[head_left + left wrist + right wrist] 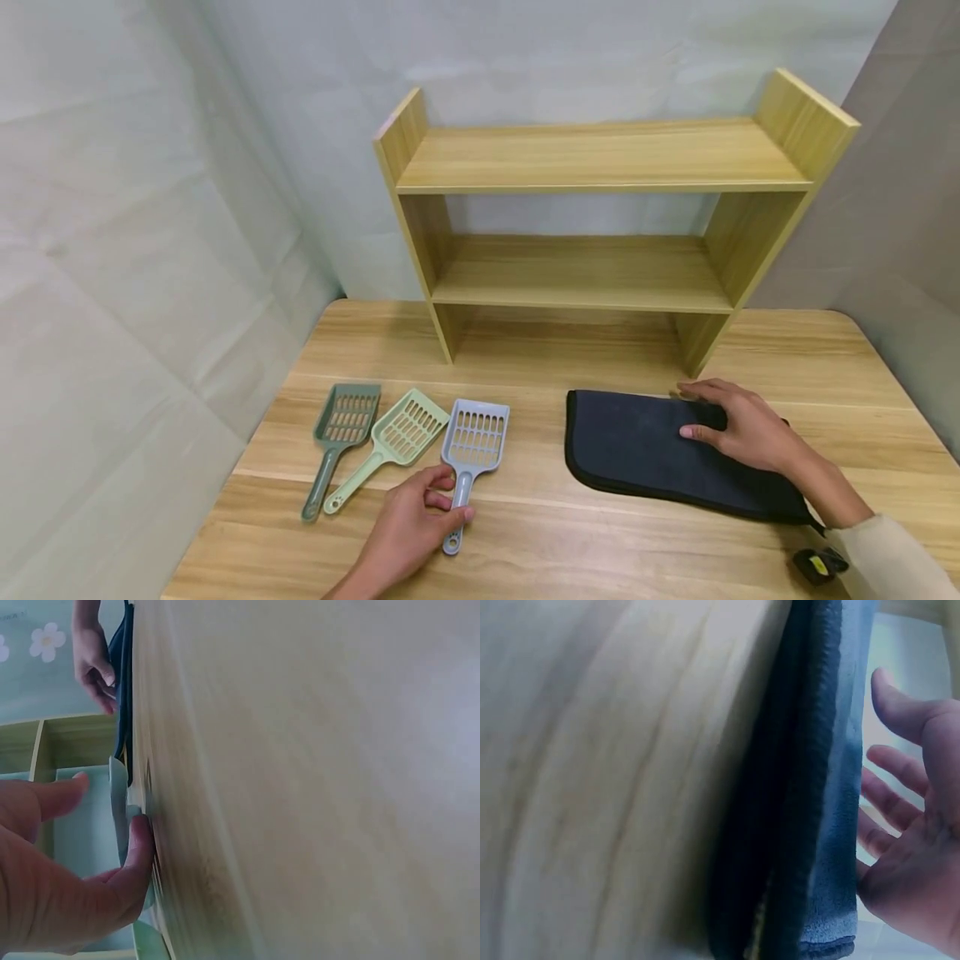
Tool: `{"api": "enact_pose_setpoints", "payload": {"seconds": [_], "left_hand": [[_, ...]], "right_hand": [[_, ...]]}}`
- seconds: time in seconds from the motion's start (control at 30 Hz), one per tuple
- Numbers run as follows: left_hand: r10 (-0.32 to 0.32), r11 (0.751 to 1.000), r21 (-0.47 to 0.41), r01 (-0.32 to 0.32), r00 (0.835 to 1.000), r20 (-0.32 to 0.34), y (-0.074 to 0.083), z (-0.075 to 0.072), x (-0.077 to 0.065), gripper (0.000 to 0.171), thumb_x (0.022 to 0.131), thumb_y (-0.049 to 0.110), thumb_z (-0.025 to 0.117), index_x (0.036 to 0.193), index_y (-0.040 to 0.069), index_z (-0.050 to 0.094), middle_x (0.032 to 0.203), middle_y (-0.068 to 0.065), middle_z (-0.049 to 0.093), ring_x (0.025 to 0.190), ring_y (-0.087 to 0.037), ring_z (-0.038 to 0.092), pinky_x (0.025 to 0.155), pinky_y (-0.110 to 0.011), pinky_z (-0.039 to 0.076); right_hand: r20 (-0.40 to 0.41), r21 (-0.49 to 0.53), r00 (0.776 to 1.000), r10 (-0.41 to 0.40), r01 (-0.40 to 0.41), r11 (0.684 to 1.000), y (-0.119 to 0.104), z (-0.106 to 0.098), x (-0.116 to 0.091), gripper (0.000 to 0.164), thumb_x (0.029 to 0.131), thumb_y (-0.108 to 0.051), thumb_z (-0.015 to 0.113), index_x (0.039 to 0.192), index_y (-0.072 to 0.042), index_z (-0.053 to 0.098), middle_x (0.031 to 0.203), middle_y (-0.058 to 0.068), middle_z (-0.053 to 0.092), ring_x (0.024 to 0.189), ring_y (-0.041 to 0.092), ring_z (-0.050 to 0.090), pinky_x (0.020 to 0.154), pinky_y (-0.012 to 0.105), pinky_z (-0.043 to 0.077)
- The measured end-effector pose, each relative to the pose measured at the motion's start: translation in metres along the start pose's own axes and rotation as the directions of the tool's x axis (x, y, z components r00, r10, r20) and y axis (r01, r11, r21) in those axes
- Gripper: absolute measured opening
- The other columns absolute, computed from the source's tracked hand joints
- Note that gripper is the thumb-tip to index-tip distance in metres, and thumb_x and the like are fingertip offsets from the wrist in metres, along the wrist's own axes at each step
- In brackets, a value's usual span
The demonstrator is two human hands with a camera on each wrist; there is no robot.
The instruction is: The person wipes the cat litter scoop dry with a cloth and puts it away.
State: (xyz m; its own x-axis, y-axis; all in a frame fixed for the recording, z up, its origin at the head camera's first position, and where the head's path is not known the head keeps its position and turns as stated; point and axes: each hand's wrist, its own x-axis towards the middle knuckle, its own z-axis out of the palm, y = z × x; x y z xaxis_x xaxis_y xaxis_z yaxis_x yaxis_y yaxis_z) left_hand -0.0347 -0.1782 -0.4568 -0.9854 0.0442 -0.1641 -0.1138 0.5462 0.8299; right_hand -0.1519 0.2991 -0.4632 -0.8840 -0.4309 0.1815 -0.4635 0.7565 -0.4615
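In the head view my left hand (411, 521) is at the handle of a grey-blue litter scoop (476, 433) lying on the table. Its thumb passes over the handle while the fingers sit on the left side. The left wrist view shows a gap between the thumb (64, 793) and the scoop (118, 802). A pale green litter scoop (405, 429) and a dark green one (348, 417) lie further left. Over a flat dark blue fabric piece (622, 442) with black edging, my right hand (750, 425) spreads its fingers. The right wrist view shows the fabric's layered edge (810, 795) beside the palm.
A wooden two-tier shelf (585, 292) stands at the back of the wooden table (540, 533). Pale cloth walls (150, 250) enclose the left and back. A small black device (819, 567) with a yellow label is by the right sleeve.
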Motion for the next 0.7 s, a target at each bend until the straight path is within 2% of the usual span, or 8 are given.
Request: {"api": "enact_pose_setpoints", "payload": {"seconds": [0.13,0.3,0.4,0.5,0.6,0.7], "left_hand": [[0.006,1.000,0.016,-0.006,1.000,-0.003,0.001,0.001,0.002,0.066,0.079,0.016,0.097,0.132,-0.006,0.066,0.111,-0.009,0.075,0.086,-0.011,0.070,0.068,-0.020,0.056],[0.025,0.999,0.027,-0.025,1.000,0.016,0.000,0.002,0.005,0.059,0.078,0.006,0.095,0.128,-0.007,0.067,0.103,-0.007,0.073,0.080,-0.009,0.068,0.067,-0.020,0.056],[0.038,0.999,0.025,-0.039,0.999,0.019,-0.001,0.002,0.006,0.055,0.078,0.001,0.093,0.127,-0.008,0.067,0.100,-0.007,0.072,0.078,-0.007,0.068,0.065,-0.020,0.056],[0.045,0.999,0.026,-0.046,0.999,0.018,-0.001,0.001,0.007,0.053,0.079,-0.002,0.091,0.126,-0.006,0.068,0.098,-0.006,0.071,0.078,-0.006,0.067,0.065,-0.020,0.055],[0.054,0.998,0.031,-0.055,0.998,0.019,-0.002,-0.001,0.006,0.053,0.079,-0.004,0.088,0.128,-0.006,0.068,0.099,-0.007,0.071,0.080,-0.006,0.068,0.067,-0.020,0.055],[0.075,0.995,0.064,-0.075,0.997,0.014,-0.004,-0.004,0.007,0.052,0.080,-0.006,0.085,0.130,-0.005,0.069,0.101,-0.006,0.071,0.084,-0.007,0.067,0.071,-0.021,0.056]], "right_hand": [[0.007,-0.005,1.000,-0.004,0.004,1.000,0.001,0.001,0.003,0.051,0.092,-0.022,0.086,0.138,-0.005,0.071,0.133,0.021,0.072,0.124,0.048,0.066,0.097,0.068,0.052],[0.011,-0.039,1.000,0.004,-0.004,0.999,-0.001,0.002,0.009,0.037,0.093,-0.015,0.084,0.127,-0.003,0.077,0.122,0.018,0.075,0.117,0.046,0.069,0.096,0.066,0.054],[0.020,-0.062,1.000,0.012,-0.011,0.998,-0.002,0.001,0.013,0.029,0.092,-0.012,0.084,0.119,-0.002,0.078,0.112,0.013,0.077,0.106,0.039,0.073,0.090,0.059,0.057],[0.025,-0.084,1.000,0.019,-0.017,0.996,-0.003,0.001,0.015,0.020,0.092,-0.011,0.084,0.110,-0.005,0.079,0.100,0.003,0.077,0.093,0.025,0.073,0.082,0.049,0.059],[0.025,-0.078,1.000,0.018,-0.016,0.997,-0.004,-0.001,0.016,0.013,0.091,-0.009,0.084,0.103,-0.010,0.079,0.095,-0.003,0.075,0.086,0.016,0.069,0.076,0.041,0.057],[0.010,-0.065,1.000,0.009,-0.008,0.998,-0.006,-0.003,0.015,0.011,0.091,-0.008,0.084,0.100,-0.012,0.079,0.093,-0.005,0.075,0.084,0.012,0.068,0.073,0.037,0.056]]}}
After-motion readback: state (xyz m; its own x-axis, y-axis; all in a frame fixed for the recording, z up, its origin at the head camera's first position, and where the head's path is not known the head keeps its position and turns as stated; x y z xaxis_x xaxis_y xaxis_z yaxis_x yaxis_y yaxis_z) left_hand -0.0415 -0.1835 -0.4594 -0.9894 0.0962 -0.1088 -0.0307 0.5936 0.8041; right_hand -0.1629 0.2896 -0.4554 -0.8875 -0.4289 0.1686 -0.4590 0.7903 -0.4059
